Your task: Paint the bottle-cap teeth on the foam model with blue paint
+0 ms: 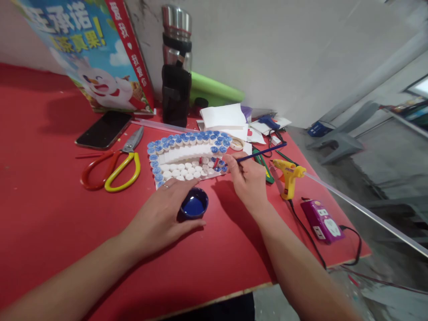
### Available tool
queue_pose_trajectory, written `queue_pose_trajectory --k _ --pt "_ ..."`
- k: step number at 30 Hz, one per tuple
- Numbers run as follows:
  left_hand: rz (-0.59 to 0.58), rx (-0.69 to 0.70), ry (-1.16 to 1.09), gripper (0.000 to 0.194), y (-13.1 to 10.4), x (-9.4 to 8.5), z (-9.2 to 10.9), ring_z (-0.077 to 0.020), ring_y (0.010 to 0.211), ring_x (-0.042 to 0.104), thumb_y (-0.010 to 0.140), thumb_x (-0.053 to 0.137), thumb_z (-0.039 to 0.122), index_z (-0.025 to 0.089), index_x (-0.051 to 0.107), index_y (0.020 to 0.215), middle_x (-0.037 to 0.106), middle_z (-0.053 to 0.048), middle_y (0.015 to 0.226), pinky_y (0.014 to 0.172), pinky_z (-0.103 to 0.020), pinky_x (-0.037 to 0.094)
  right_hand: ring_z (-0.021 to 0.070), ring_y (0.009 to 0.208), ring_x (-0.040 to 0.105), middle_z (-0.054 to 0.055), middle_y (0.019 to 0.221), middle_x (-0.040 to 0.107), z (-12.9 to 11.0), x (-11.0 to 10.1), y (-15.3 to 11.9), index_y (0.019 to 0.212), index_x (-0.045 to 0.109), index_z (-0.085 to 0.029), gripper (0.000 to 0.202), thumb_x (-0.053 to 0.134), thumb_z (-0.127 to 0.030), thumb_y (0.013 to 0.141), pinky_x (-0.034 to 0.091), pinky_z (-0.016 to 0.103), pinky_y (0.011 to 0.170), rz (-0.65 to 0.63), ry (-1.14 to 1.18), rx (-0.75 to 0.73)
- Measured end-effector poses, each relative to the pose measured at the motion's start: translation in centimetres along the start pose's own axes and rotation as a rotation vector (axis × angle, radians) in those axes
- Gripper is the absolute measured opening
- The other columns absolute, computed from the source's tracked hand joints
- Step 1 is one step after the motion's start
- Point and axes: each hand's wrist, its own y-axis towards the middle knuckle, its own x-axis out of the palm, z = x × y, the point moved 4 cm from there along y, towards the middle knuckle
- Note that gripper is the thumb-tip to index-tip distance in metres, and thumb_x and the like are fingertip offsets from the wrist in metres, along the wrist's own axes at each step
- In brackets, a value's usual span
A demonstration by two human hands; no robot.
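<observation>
My left hand point(167, 207) curves around a small dark blue cup point(195, 203) with blue liquid inside, thumb and fingers apart on either side of it. Pinched in my right hand point(245, 178) is a thin blue brush point(264, 153), its tip end at the right part of a craft piece. That piece point(172, 154) has rows of small round pieces on a white base. Blue ones point(185, 140) line its top, left and right edges, and white ones point(182, 171) fill the lower middle. The brush tip is hard to make out beside my fingers.
Red-and-yellow scissors point(125, 171) and a phone point(104, 129) lie left. Behind stand a bottle point(176, 84) and a colourful box point(96, 58). Right are a yellow glue gun point(288, 176) with a long glue stick, a purple box point(323, 220), cables and a green cutter point(262, 165).
</observation>
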Motion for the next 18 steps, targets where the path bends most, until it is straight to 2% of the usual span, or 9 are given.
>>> queue_pose_trajectory --k 6,12,18 --pt "0.004 -0.008 -0.018 0.078 0.05 0.11 -0.04 -0.0376 0.125 0.066 0.091 0.081 0.051 0.021 0.047 0.155 0.070 -0.014 0.140 0.104 -0.049 0.055 0.0132 0.060 0.064 -0.001 0.071 0.070 -0.04 0.54 0.07 0.088 0.068 -0.021 0.027 0.058 -0.036 0.109 0.046 0.026 0.061 -0.050 0.049 0.001" --pt "0.009 -0.009 -0.021 0.079 0.05 0.10 -0.04 -0.0375 0.122 0.067 0.091 0.081 0.050 0.021 0.046 0.155 0.071 -0.015 0.137 0.104 -0.050 0.056 0.0128 0.060 0.063 -0.001 0.070 0.070 -0.28 0.27 0.12 0.088 0.068 -0.021 0.025 0.060 -0.034 0.108 0.046 0.026 0.061 -0.019 0.024 -0.001" --pt "0.005 0.001 -0.015 0.079 0.16 -0.03 0.10 -0.0378 0.124 0.067 0.091 0.082 0.049 0.020 0.046 0.155 0.071 -0.016 0.138 0.105 -0.050 0.056 0.0131 0.061 0.065 0.000 0.070 0.071 -0.11 0.42 0.13 0.087 0.068 -0.021 0.031 0.058 -0.040 0.109 0.046 0.026 0.060 -0.027 0.033 0.015"
